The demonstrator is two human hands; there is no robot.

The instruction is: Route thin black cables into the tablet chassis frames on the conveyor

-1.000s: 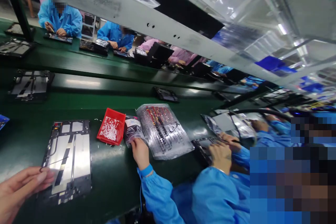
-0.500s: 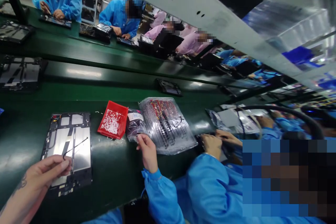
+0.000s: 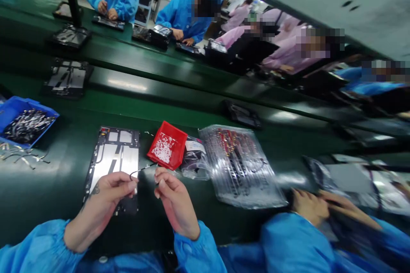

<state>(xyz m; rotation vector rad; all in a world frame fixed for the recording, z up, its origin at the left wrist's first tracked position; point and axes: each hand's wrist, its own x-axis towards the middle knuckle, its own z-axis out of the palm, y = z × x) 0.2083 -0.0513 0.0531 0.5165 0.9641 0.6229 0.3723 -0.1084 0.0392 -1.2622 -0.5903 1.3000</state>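
My left hand (image 3: 110, 194) pinches a thin dark flex cable (image 3: 140, 169) between thumb and fingers. Its free end points up and right, past the near side of the red bin. Beneath that hand lies an opened tablet housing (image 3: 130, 155) with silver panels, partly covered by the fingers. My right hand (image 3: 176, 200) is closed in a pinch just right of the cable; whatever small thing is in it I cannot make out. Beyond it are the red bin (image 3: 181, 153) of small white pieces and a plastic bag (image 3: 195, 170) with dark contents.
A clear plastic tray (image 3: 259, 187) of cable-like parts lies right of the bag. At far left, a blue bin (image 3: 48, 121) holds many flex cables, with loose ones (image 3: 30, 160) before it. A co-worker's hands (image 3: 309, 207) are close on the right. More tablets (image 3: 68, 76) lie farther back.
My right hand has left the plastic bag and come over beside my left hand, which still holds the cable. The view has swung left, bringing the blue bin into sight.
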